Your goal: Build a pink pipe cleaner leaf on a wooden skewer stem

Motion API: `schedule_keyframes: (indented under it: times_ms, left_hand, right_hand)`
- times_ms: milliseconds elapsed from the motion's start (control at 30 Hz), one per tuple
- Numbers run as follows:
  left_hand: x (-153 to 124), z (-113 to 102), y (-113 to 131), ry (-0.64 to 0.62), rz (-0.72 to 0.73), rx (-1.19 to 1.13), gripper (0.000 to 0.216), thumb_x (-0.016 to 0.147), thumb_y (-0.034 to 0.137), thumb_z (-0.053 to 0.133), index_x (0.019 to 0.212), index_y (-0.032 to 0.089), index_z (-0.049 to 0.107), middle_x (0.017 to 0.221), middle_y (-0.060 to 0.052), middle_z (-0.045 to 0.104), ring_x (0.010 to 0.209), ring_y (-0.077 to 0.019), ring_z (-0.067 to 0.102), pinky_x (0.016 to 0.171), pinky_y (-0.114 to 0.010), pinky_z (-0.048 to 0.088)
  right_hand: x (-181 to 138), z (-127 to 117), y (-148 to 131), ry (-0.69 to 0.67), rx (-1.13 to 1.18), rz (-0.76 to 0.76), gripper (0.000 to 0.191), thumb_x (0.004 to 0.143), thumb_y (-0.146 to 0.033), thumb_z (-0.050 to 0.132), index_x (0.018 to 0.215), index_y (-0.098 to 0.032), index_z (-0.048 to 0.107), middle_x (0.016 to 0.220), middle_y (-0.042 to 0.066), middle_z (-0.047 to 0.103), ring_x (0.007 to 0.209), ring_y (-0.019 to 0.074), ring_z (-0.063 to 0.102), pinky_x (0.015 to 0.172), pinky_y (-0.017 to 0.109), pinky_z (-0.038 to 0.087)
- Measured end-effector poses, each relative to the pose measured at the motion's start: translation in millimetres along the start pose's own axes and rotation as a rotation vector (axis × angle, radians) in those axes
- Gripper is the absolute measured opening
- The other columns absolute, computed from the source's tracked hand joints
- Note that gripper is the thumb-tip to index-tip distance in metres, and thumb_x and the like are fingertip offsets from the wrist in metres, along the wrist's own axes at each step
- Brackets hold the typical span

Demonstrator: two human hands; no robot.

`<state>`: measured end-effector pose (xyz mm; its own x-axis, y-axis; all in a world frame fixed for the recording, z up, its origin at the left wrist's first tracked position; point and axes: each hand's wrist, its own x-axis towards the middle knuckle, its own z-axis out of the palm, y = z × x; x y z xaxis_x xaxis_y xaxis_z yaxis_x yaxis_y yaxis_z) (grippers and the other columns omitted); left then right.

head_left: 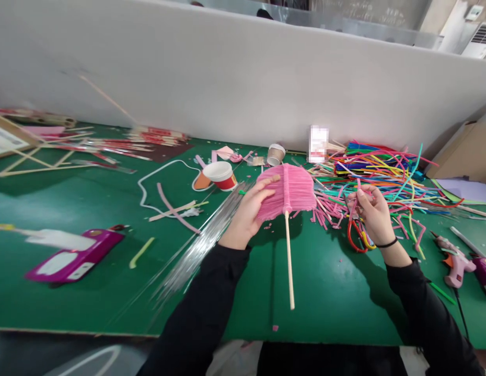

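My left hand (251, 213) grips a pink fan (300, 190) made of rows of pink pipe cleaners, with its fingers over the face and its edge in the palm. From the fan's middle spine a pale wooden stick (289, 261) points down toward me. On the right, my right hand (371, 211) is closed, pinching a short pink pipe cleaner (353, 202) between thumb and fingers. Scissors with red and yellow handles (356, 237) are just below that hand, partly hidden by it. Short pink pipe cleaner pieces (325, 209) lie between the fan and my right hand.
Behind my right hand spreads a heap of coloured pipe cleaners (380, 172). A bundle of thin wires (204, 250) lies by my left forearm. Farther left are a paper cup (225, 180) and a purple device (78, 258). A pink glue gun (456, 263) rests at right.
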<state>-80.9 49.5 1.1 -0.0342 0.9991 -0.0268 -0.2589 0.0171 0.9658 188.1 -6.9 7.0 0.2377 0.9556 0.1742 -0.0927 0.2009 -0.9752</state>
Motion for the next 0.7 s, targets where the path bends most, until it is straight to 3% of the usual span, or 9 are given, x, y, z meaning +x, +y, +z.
schedule_keyframes:
  times_ms: [100, 200, 267, 367, 433, 533, 633, 700]
  left_hand:
    - [-8, 10, -3, -0.097, -0.093, 0.027, 0.034, 0.068, 0.021, 0.067, 0.102, 0.018, 0.074, 0.11, -0.007, 0.074, 0.099, -0.0244, 0.069, 0.083, -0.033, 0.056]
    - [-15, 24, -13, -0.178, -0.061, 0.08, 0.033, 0.073, 0.027, 0.067, 0.104, 0.018, 0.074, 0.112, -0.006, 0.073, 0.101, -0.0236, 0.068, 0.087, -0.032, 0.053]
    - [-20, 31, -19, -0.214, -0.001, 0.105, 0.03, 0.078, 0.032, 0.066, 0.103, 0.019, 0.074, 0.117, -0.007, 0.072, 0.11, -0.0249, 0.065, 0.094, -0.034, 0.05]
    - [-27, 39, -24, -0.247, 0.068, 0.15, 0.03, 0.083, 0.036, 0.062, 0.105, 0.02, 0.073, 0.121, -0.007, 0.071, 0.116, -0.0264, 0.062, 0.102, -0.038, 0.046]
    - [-30, 41, -24, -0.264, 0.113, 0.183, 0.029, 0.086, 0.036, 0.059, 0.106, 0.02, 0.073, 0.121, -0.006, 0.071, 0.117, -0.0264, 0.061, 0.105, -0.039, 0.044]
    - [-34, 43, -24, -0.293, 0.186, 0.241, 0.027, 0.089, 0.033, 0.054, 0.105, 0.02, 0.073, 0.118, -0.007, 0.072, 0.117, -0.0256, 0.062, 0.107, -0.039, 0.042]
    - [-37, 45, -23, -0.322, 0.248, 0.326, 0.027, 0.091, 0.03, 0.052, 0.106, 0.019, 0.072, 0.117, -0.007, 0.072, 0.116, -0.0247, 0.062, 0.107, -0.039, 0.042]
    - [-39, 47, -24, -0.346, 0.266, 0.366, 0.028, 0.092, 0.031, 0.051, 0.108, 0.02, 0.071, 0.117, -0.007, 0.072, 0.115, -0.0245, 0.063, 0.107, -0.039, 0.043]
  right_hand:
    - [-4, 2, -9, -0.044, 0.182, 0.146, 0.041, 0.07, -0.043, 0.081, 0.097, -0.024, 0.059, 0.088, 0.0, 0.076, 0.07, 0.0128, 0.069, 0.058, 0.023, 0.055]
    - [-9, 3, -11, -0.083, 0.236, 0.173, 0.042, 0.064, -0.038, 0.086, 0.096, -0.023, 0.065, 0.092, 0.002, 0.077, 0.079, 0.0147, 0.072, 0.07, 0.026, 0.059]
    - [-14, 4, -10, -0.109, 0.198, 0.146, 0.038, 0.069, -0.042, 0.083, 0.098, -0.023, 0.067, 0.09, 0.003, 0.077, 0.074, 0.0157, 0.072, 0.065, 0.028, 0.06]
    - [-26, 4, -8, -0.226, -0.001, 0.064, 0.036, 0.082, -0.048, 0.069, 0.109, -0.024, 0.068, 0.079, 0.001, 0.075, 0.051, 0.0129, 0.063, 0.046, 0.025, 0.051]
    - [-34, 3, -10, -0.357, -0.256, -0.055, 0.032, 0.089, -0.046, 0.061, 0.111, -0.025, 0.07, 0.076, 0.002, 0.074, 0.049, 0.0126, 0.059, 0.046, 0.026, 0.048]
    - [-45, 3, -15, -0.499, -0.717, -0.379, 0.022, 0.096, -0.033, 0.055, 0.104, -0.025, 0.074, 0.08, 0.004, 0.075, 0.067, 0.0163, 0.063, 0.064, 0.03, 0.048]
    - [-52, 5, -23, -0.521, -1.106, -0.705, 0.02, 0.095, -0.018, 0.056, 0.098, -0.026, 0.074, 0.078, 0.003, 0.073, 0.081, 0.0197, 0.059, 0.073, 0.034, 0.039]
    - [-55, 7, -28, -0.507, -1.252, -0.839, 0.019, 0.093, -0.013, 0.058, 0.094, -0.026, 0.073, 0.079, 0.002, 0.072, 0.088, 0.0211, 0.056, 0.079, 0.037, 0.033]
